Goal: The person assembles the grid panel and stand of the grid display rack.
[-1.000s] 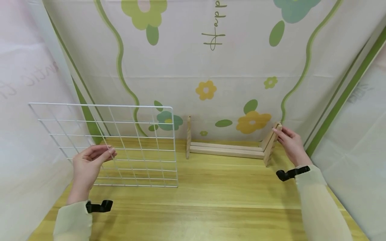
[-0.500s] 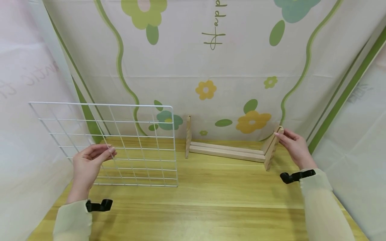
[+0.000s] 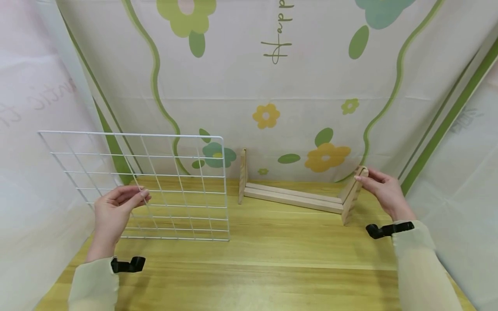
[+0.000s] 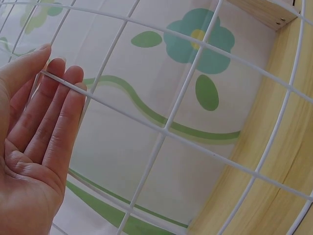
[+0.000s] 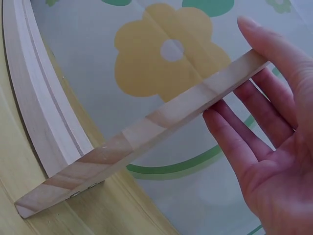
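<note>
My left hand pinches a wire of a white wire grid panel, which stands upright with its lower edge on the table. In the left wrist view the thumb and fingertips meet around one wire. A wooden stand with two upright ends joined by a long base rests at the back, angled with its right end nearer me. My right hand grips the top of the right upright. In the right wrist view the thumb lies over that upright's tip, with fingers on the other side.
A wooden tabletop spans the work area. A white cloth printed with flowers hangs behind it, and further cloth walls close in both sides. The stand's left upright is a little right of the grid.
My right hand has drawn the stand's right end toward me and slightly rightward, so the base now slants more. The left hand and the grid stay almost still.
</note>
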`<state>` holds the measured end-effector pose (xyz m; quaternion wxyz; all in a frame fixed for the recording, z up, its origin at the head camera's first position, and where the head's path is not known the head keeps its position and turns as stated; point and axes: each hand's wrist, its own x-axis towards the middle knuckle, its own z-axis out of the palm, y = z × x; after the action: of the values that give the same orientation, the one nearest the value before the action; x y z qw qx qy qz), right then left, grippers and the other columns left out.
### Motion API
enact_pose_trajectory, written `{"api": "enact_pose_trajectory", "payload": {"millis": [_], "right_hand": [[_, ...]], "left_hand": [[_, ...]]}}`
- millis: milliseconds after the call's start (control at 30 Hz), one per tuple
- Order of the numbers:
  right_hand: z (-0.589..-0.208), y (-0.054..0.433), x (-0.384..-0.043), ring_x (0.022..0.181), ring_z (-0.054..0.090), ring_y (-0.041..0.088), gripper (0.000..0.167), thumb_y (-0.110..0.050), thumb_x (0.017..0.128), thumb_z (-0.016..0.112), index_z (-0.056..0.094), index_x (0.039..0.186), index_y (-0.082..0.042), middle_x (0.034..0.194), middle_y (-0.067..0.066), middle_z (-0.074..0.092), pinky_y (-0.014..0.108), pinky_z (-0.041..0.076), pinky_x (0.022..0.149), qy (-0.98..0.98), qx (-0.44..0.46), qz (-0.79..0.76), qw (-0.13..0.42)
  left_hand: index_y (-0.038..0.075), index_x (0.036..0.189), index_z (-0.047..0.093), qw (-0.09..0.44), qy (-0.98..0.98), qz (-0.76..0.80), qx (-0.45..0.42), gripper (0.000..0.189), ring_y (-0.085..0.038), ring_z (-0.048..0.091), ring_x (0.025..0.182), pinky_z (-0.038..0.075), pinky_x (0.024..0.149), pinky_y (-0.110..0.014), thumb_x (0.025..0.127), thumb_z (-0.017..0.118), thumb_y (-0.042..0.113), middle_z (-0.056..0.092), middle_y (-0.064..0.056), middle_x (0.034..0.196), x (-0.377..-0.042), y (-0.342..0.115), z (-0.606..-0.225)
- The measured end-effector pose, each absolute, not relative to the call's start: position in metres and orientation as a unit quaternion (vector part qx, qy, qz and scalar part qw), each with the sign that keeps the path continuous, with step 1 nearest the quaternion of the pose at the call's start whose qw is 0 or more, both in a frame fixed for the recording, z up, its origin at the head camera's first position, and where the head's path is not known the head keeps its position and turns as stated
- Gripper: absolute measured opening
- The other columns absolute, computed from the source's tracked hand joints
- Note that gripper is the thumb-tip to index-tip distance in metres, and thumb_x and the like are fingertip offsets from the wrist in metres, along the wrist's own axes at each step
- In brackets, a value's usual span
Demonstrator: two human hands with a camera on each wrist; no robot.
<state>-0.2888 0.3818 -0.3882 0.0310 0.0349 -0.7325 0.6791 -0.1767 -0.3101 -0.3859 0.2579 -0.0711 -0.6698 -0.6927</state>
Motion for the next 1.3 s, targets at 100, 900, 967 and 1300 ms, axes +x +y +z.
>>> {"api": "enact_pose_trajectory", "payload": {"millis": [100,900,967,1300], "right_hand": [[-0.389,0.381,-0.287,0.102,0.066,-0.003,0.080,-0.015,0.096,0.074,0.025,0.156,0.007,0.128,-0.007,0.061,0.018,0.055,0.086,-0.719,0.048,0.693,0.035],[-0.393,0.378,-0.274,0.099,0.069,0.003,0.075,0.000,0.095,0.072,0.026,0.154,0.010,0.112,-0.011,0.068,0.021,0.055,0.086,-0.689,0.058,0.721,0.055],[-0.393,0.378,-0.273,0.099,0.068,0.002,0.075,0.001,0.095,0.070,0.025,0.153,0.011,0.112,-0.012,0.067,0.021,0.055,0.086,-0.694,0.060,0.715,0.055],[-0.394,0.377,-0.264,0.101,0.064,-0.006,0.079,-0.010,0.097,0.071,0.020,0.154,0.011,0.159,0.020,0.032,0.014,0.053,0.085,-0.734,0.053,0.675,0.048]], "left_hand": [[-0.016,0.103,0.066,0.257,-0.669,-0.694,-0.071,0.019,-0.017,0.075,0.079,0.061,0.074,-0.027,0.091,0.074,-0.005,0.077,-0.008,0.093,-0.177,-0.310,-0.386],[-0.016,0.103,0.066,0.260,-0.675,-0.687,-0.073,0.020,-0.016,0.075,0.078,0.060,0.075,-0.027,0.091,0.075,-0.004,0.077,-0.007,0.092,-0.177,-0.311,-0.387],[-0.017,0.103,0.065,0.261,-0.674,-0.687,-0.073,0.020,-0.016,0.075,0.078,0.060,0.075,-0.027,0.091,0.074,-0.004,0.076,-0.008,0.092,-0.177,-0.311,-0.387],[-0.016,0.104,0.065,0.257,-0.670,-0.692,-0.077,0.020,-0.016,0.075,0.079,0.060,0.076,-0.028,0.090,0.074,-0.005,0.077,-0.008,0.093,-0.178,-0.311,-0.388]]}}
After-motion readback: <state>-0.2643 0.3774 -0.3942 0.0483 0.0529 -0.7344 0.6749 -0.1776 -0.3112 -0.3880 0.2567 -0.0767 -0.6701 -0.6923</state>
